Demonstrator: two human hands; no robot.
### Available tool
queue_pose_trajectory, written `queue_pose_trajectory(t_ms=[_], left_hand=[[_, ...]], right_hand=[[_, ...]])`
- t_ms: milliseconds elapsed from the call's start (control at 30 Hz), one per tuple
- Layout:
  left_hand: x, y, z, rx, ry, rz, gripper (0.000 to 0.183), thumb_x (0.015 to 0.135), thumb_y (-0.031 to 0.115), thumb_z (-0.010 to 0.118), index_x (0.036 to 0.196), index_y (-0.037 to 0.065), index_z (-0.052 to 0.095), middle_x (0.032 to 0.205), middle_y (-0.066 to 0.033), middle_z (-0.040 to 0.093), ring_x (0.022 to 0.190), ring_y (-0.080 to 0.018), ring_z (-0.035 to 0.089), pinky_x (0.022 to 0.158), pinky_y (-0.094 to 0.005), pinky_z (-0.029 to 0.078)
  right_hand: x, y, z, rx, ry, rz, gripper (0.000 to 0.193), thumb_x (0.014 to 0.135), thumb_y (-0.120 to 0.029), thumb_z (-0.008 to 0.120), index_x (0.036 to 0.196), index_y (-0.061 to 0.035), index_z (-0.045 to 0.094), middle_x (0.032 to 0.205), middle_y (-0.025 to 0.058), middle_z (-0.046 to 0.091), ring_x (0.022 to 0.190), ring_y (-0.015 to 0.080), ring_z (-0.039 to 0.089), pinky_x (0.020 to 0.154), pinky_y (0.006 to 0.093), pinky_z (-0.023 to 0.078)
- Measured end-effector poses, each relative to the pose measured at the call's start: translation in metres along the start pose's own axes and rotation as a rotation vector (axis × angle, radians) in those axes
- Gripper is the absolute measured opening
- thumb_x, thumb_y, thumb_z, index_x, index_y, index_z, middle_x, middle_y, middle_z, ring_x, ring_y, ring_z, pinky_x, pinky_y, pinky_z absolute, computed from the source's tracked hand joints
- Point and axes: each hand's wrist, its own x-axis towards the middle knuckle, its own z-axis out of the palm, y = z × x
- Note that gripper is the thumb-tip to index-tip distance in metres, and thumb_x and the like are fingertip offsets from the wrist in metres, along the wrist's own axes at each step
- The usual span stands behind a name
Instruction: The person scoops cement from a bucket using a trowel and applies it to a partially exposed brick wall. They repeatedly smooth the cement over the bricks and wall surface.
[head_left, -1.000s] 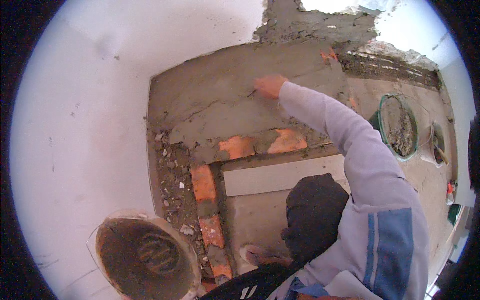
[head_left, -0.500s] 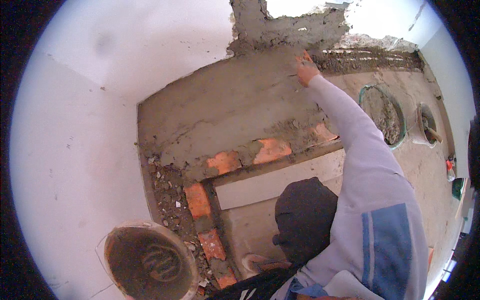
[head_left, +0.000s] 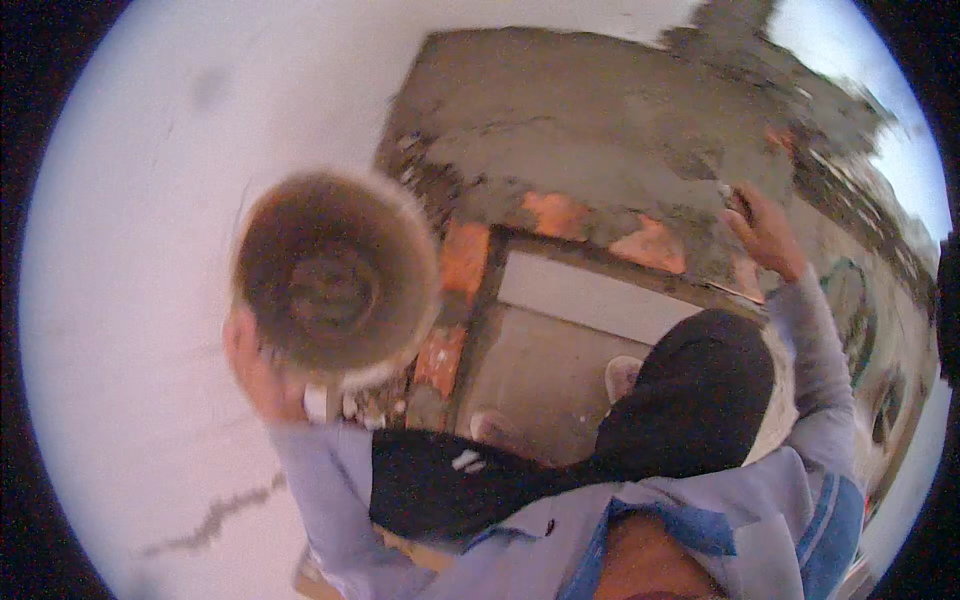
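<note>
At your left, in front of the white wall (head_left: 150, 260), the bucket (head_left: 335, 285) is up with its round mouth turned toward you, so you look straight down into it. Its inside is a dull grey-brown, coated all round with a film of dried or smeared mortar, and faint ring marks show on the bottom. The rim is paler than the inside, a beige band softened by blur. Your left hand (head_left: 258, 370) is clamped on the bucket at its lower left edge, fingers up along the outer side. Well apart from it, your right hand (head_left: 765, 232) is closed on a handle with a pale end; blur hides most of the tool, but it is probably a trowel (head_left: 727, 188), just over the mortar bed (head_left: 560, 110). That mortar is wet-looking and grey-brown, mostly smooth across the middle and rougher toward the near edge, where orange bricks (head_left: 648, 243) show bare faces between grey smears. More bricks run down toward you just right of the bucket, with dark rubble (head_left: 430, 185) near its upper right side. Inside the brick corner lies a long pale board (head_left: 600, 295), and your knees in black trousers (head_left: 690, 390) are on the near side of it.
</note>
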Motion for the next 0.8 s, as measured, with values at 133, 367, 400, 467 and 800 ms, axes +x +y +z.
queue_pose_trajectory(t_ms=[133, 367, 400, 467, 800], left_hand=[[0.016, -0.015, 0.012, -0.518, 0.058, -0.25, 0.016, 0.088, 0.017, 0.056, 0.096, 0.004, 0.052, 0.097, -0.0086, 0.058, 0.088, -0.0167, 0.057, 0.074, -0.0315, 0.049], [0.011, -0.019, 0.029, -0.72, -0.16, -0.194, 0.013, 0.089, 0.016, 0.055, 0.094, 0.005, 0.051, 0.094, -0.0098, 0.062, 0.08, -0.0188, 0.062, 0.07, -0.0331, 0.053], [0.011, -0.019, 0.03, -0.732, -0.178, -0.186, 0.012, 0.088, 0.016, 0.055, 0.094, 0.005, 0.051, 0.095, -0.0098, 0.062, 0.08, -0.0187, 0.062, 0.069, -0.0327, 0.053], [0.008, -0.022, 0.028, -0.746, -0.211, -0.187, 0.011, 0.088, 0.016, 0.055, 0.092, 0.006, 0.052, 0.095, -0.0098, 0.062, 0.079, -0.0186, 0.062, 0.068, -0.0318, 0.053], [-0.019, -0.012, -0.022, -0.712, -0.054, -0.121, 0.01, 0.087, 0.013, 0.057, 0.083, 0.005, 0.052, 0.085, -0.0073, 0.062, 0.074, -0.0143, 0.059, 0.065, -0.0285, 0.052]], right_hand=[[0.014, -0.09, -0.033, 0.047, 0.044, -0.469, 0.037, 0.081, -0.017, 0.056, 0.116, -0.0054, 0.049, 0.094, 0.0164, 0.06, 0.088, 0.032, 0.059, 0.074, 0.0386, 0.049], [0.039, -0.257, -0.007, -0.467, 0.258, -0.941, 0.038, 0.074, -0.013, 0.054, 0.109, -0.0016, 0.044, 0.079, 0.0095, 0.055, 0.072, 0.0263, 0.059, 0.058, 0.0361, 0.048], [0.034, -0.272, -0.011, -0.491, 0.279, -0.943, 0.037, 0.073, -0.013, 0.054, 0.106, 0.0016, 0.046, 0.074, 0.0098, 0.053, 0.069, 0.0261, 0.058, 0.056, 0.0359, 0.047], [0.038, -0.3, -0.007, -0.451, 0.264, -0.96, 0.033, 0.073, -0.014, 0.054, 0.099, 0.0043, 0.048, 0.072, 0.0089, 0.052, 0.065, 0.0254, 0.057, 0.054, 0.0351, 0.046], [-0.033, -0.301, 0.013, -0.563, 0.136, -1.13, 0.029, 0.077, -0.014, 0.052, 0.102, 0.0021, 0.054, 0.075, 0.0108, 0.058, 0.065, 0.0254, 0.061, 0.052, 0.0351, 0.05]])
